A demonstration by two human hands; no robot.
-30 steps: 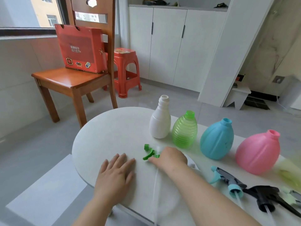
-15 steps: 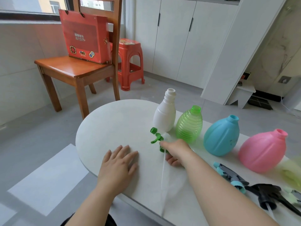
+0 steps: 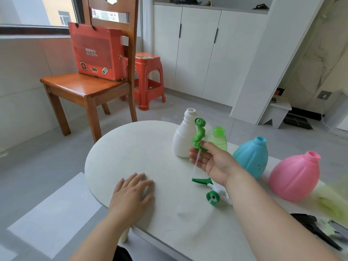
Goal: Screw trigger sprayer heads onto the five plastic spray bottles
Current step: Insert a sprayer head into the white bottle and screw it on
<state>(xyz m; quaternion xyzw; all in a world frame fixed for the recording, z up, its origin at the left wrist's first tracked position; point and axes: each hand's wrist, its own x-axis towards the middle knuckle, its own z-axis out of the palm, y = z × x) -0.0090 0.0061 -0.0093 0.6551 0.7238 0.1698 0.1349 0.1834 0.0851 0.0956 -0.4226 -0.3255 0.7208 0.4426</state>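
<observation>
Pale table [image 3: 141, 147] with bottles [image 3: 250, 157], perhaps three sprayers [image 3: 212, 197].

Wooden chair [image 3: 82, 89], red stool [image 3: 148, 80], white cabinets [image 3: 197, 51], grey tiled floor [image 3: 37, 166], daylit window [image 3: 37, 10]

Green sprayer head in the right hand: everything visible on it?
The green plastic trigger sprayer head is held above the white table, roughly upright, round nozzle on top, ribbed collar below, a clear dip tube hanging from it. The right hand pinches it at the collar. It overlaps the white plastic bottle in view; contact unclear.
</observation>
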